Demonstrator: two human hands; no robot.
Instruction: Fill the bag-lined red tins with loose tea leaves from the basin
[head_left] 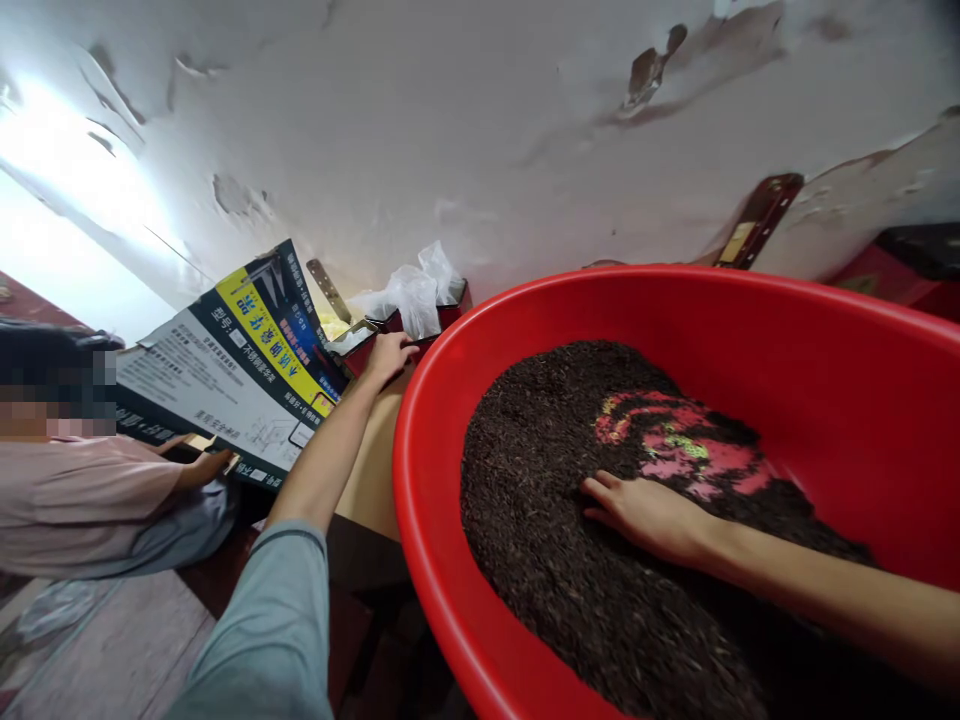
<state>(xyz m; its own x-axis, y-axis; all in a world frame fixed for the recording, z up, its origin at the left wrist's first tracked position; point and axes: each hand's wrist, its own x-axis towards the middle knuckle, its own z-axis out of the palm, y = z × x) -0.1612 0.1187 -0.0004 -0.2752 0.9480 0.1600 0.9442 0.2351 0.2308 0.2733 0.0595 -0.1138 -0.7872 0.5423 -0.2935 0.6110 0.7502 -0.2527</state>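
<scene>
A large red plastic basin (442, 560) holds a bed of dark, dry, loose leaf bits (540, 480) that look like tea leaves. Inside it, my right hand (649, 515) rests on the leaf bits, fingers slightly apart and fingertips at their surface. Part of the basin's patterned bottom, pink and yellow, shows through beyond that hand. My left hand (390, 358) reaches past the basin's left rim to a dark red box (452, 312), its fingers stretched out at the near edge. On the box lies a crumpled clear plastic bag (420, 290). Whether the left fingers touch the box is unclear.
Left of my arm stands a large printed cardboard sheet (247, 370). Behind it a seated person (112, 500) has a hand (206, 465) near its lower edge. A peeling wall (487, 150) runs behind the basin. A dark red, narrow object (761, 220) leans there.
</scene>
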